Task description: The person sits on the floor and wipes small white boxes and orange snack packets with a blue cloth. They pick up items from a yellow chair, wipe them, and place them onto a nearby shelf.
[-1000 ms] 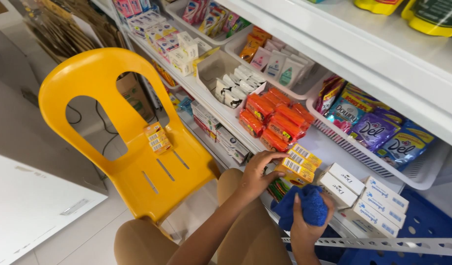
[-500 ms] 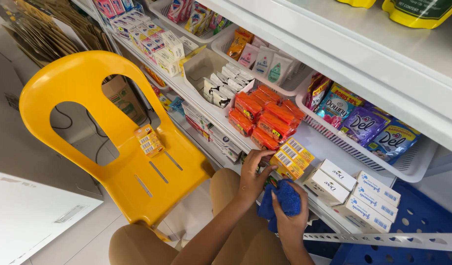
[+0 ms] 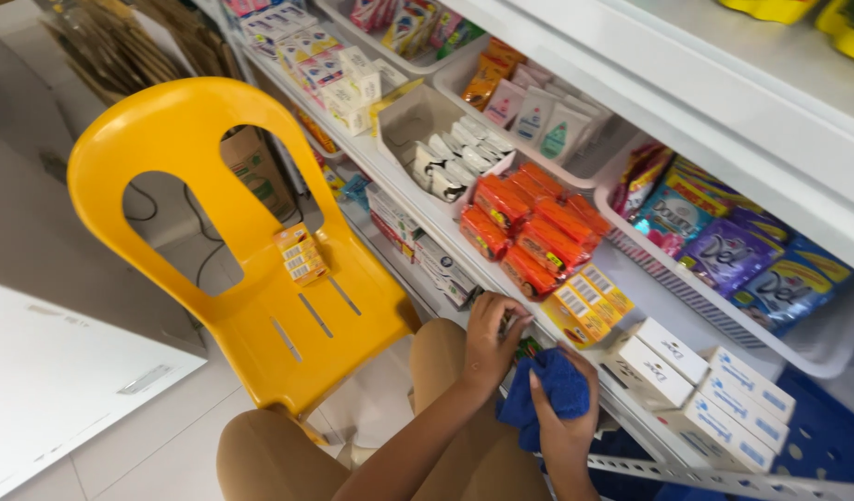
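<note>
Cloth [image 3: 557, 390], blue, gripped by right hand [image 3: 566, 431]; left hand [image 3: 490, 339] beside, apparently pinching something.

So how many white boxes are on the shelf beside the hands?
4 white boxes show, in a row right of the right hand: at. More may be hidden.

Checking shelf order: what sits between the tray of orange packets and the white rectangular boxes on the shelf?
In the head view, yellow boxes lie between the orange packets and white boxes.

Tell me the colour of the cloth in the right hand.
Blue; the cloth shows best in the head view.
</note>
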